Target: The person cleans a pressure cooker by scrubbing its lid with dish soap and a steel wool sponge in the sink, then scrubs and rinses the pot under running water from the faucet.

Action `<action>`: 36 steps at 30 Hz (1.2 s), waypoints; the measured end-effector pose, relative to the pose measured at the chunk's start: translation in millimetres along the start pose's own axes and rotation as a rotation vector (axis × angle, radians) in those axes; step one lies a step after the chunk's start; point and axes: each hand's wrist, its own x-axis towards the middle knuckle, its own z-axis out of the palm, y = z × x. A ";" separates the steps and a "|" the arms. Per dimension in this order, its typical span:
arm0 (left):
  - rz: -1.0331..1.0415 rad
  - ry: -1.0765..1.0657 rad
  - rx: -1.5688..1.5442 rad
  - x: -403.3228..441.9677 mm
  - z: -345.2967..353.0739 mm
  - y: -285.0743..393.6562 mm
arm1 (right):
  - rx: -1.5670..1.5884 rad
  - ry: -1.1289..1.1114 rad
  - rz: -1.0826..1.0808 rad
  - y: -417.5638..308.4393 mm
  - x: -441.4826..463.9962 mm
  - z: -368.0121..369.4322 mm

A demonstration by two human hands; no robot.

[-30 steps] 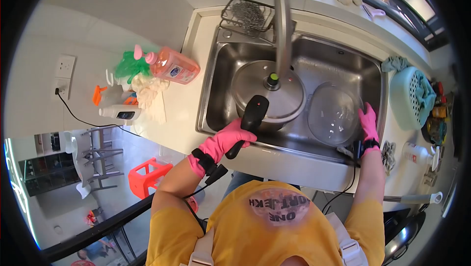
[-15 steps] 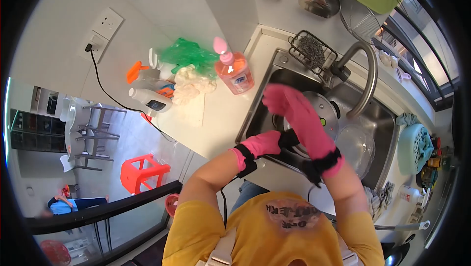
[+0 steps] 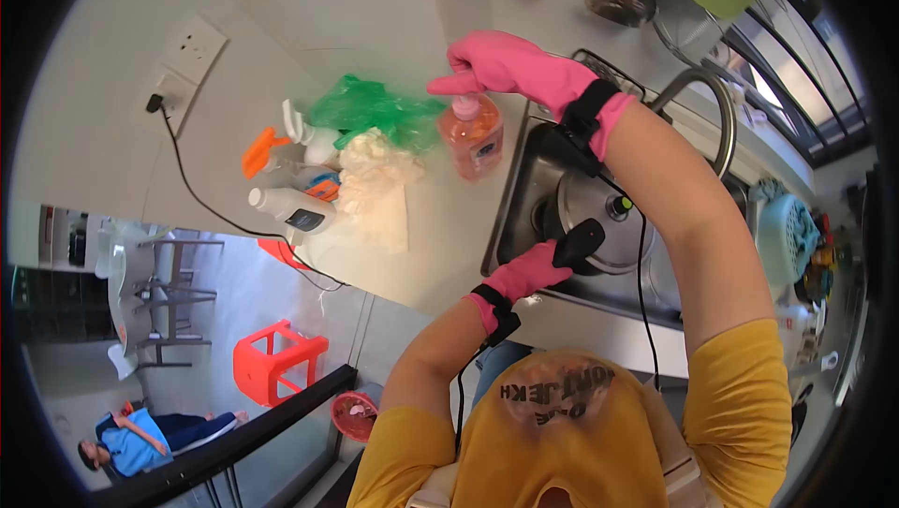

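Both my hands wear pink rubber gloves with black wrist straps. My left hand [image 3: 531, 269] is closed round the black handle [image 3: 579, 244] of a round steel piece of cookware [image 3: 590, 199]. This looks like a pressure cooker or its lid, with a green and black fitting at its middle, and it rests in the sink [image 3: 510, 227]. My right hand [image 3: 510, 63] is over the top of a dish soap bottle [image 3: 476, 147], its fingers bent onto the pump, whose head is hidden by the glove. The bottle of pink liquid stands upright on the counter.
Left of the soap are a green plastic bag [image 3: 370, 110], a pale cloth [image 3: 375, 171], an orange-topped spray bottle [image 3: 262, 152] and a white bottle [image 3: 290, 210]. The faucet [image 3: 726, 124] arches over the sink. A red stool [image 3: 276, 363] and another person [image 3: 136, 442] are at the left.
My right hand has moved from above the cookware in the sink to the soap bottle's pump. My left hand stays on the handle. The view has shifted.
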 end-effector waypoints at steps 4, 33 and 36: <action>0.015 0.018 0.039 0.2 5.2 -1.1 | 0.289 0.106 0.205 1.0 -3.3 25.9; -0.114 -0.056 -0.172 14.7 19.0 -22.0 | 1.400 0.158 0.262 6.0 -15.1 61.9; -0.168 -0.045 -0.113 13.1 17.2 -18.3 | 1.297 0.198 0.259 9.0 -14.8 79.5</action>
